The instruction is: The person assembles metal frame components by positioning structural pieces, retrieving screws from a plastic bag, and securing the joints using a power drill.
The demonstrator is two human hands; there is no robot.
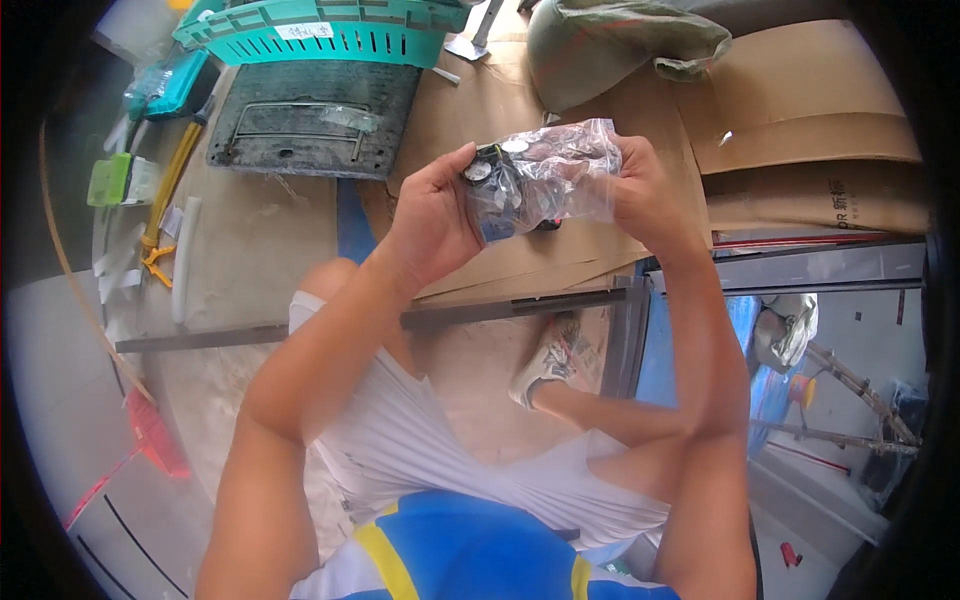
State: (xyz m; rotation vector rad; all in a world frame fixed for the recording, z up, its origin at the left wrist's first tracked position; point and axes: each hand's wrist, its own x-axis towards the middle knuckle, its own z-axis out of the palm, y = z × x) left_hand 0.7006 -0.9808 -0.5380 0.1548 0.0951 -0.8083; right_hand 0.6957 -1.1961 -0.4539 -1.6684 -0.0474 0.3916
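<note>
A clear plastic bag (560,175) with small shiny metal and black parts inside is held up between my two hands, above sheets of cardboard. My left hand (432,215) is closed on the bag's left end, where a round silver piece and a black cord-like piece show through the film. My right hand (645,195) grips the opposite end, its fingertips partly hidden behind the crinkled plastic. What exactly the parts are cannot be made out.
Beyond my hands stand a teal plastic basket (320,35), a dark grey panel with a metal handle (310,120) and a beige sack (610,50). A yellow tool (170,190) lies at left. A dark metal frame edge (510,308) runs before my legs; a pink broom (155,435) lies lower left.
</note>
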